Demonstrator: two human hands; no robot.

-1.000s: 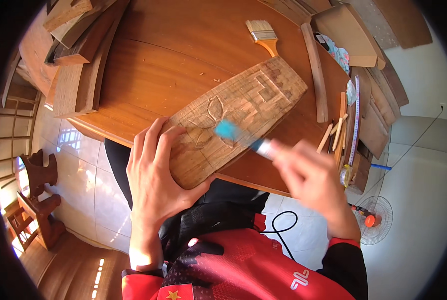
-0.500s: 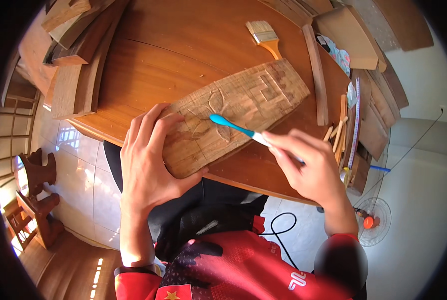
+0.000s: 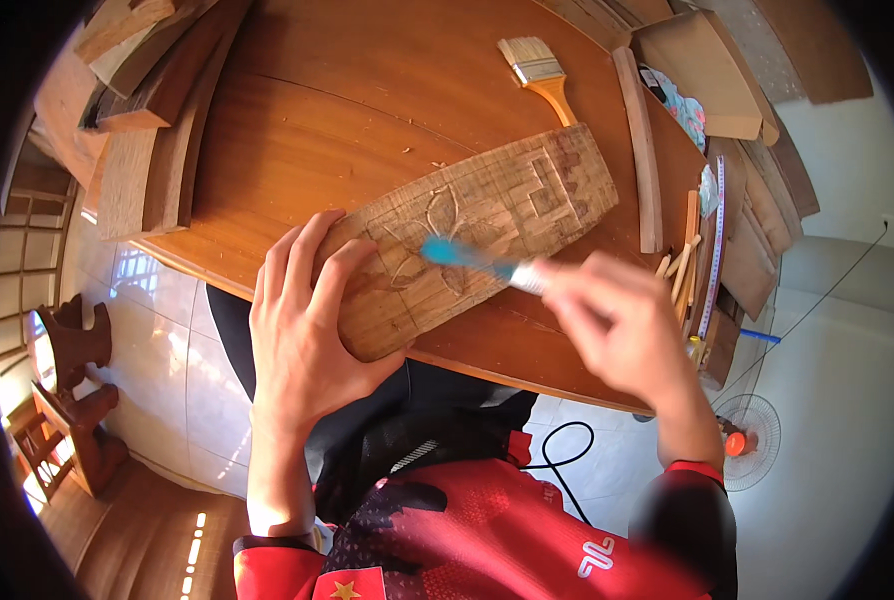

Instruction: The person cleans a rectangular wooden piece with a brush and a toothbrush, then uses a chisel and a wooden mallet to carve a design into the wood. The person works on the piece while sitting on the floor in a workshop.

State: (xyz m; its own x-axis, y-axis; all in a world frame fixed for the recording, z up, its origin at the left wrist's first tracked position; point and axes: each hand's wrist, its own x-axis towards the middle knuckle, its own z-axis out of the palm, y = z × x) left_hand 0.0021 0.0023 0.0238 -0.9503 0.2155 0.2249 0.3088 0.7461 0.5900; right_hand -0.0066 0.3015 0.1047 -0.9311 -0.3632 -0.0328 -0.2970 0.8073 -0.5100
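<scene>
A worn wooden board (image 3: 512, 200), carved with leaves and a squared figure, lies slanting on the table's near edge. My left hand (image 3: 302, 320) grips its left end, fingers curled over the top and thumb at the near edge. My right hand (image 3: 617, 320) holds a teal-and-white toothbrush (image 3: 457, 254), blurred by motion, whose head is over the carved leaves; whether the bristles touch the wood is unclear. A flat paintbrush (image 3: 544, 85) with an orange handle lies behind the board's right half.
Wooden offcuts (image 3: 152, 160) are piled on the wooden table (image 3: 317, 100) at back left. At right lie a batten (image 3: 635, 140), a cardboard box (image 3: 697, 70), thin tools (image 3: 685, 270), a measuring tape (image 3: 715, 230) and more boards. A fan (image 3: 752, 435) and cable stand on the tiled floor.
The toothbrush head has shifted back and forth over the leaf carving. The board and my left hand have moved slightly; my left hand still grips the same end.
</scene>
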